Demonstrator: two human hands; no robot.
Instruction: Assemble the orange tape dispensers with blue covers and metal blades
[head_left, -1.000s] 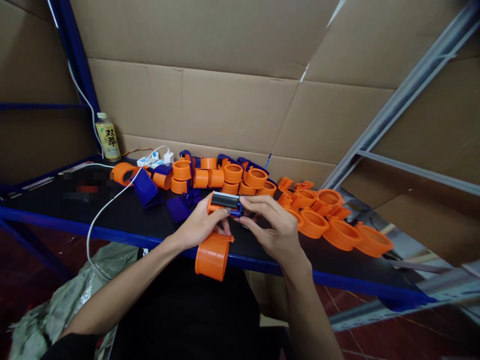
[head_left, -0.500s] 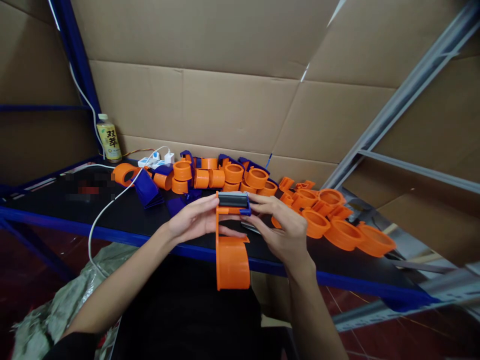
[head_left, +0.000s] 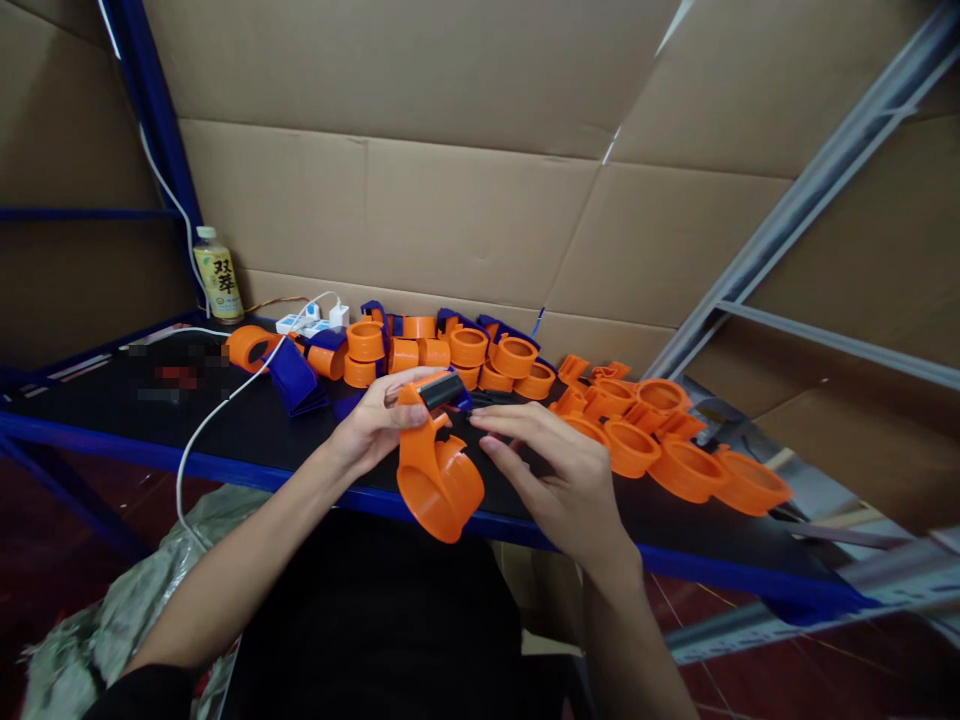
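My left hand [head_left: 375,425] grips an orange tape dispenser [head_left: 437,470] by its neck, just above the shelf's front edge. The dispenser's ring hangs down toward me and its black roller with a blue part [head_left: 442,390] points up and right. My right hand [head_left: 559,475] hovers beside it with the fingers spread and holds nothing. Its fingertips are close to the roller end but apart from it.
Several orange rings [head_left: 675,465] and blue parts [head_left: 292,378] lie heaped along the black shelf [head_left: 150,420] with a blue front rail. A drink bottle [head_left: 217,275], a white power strip [head_left: 307,320] and a white cable [head_left: 210,420] are at the left. Cardboard lines the back; a grey metal frame [head_left: 795,200] slants at the right.
The right hand has let go of the dispenser and opened. The left hand has turned the dispenser so that its ring tilts toward me and to the right.
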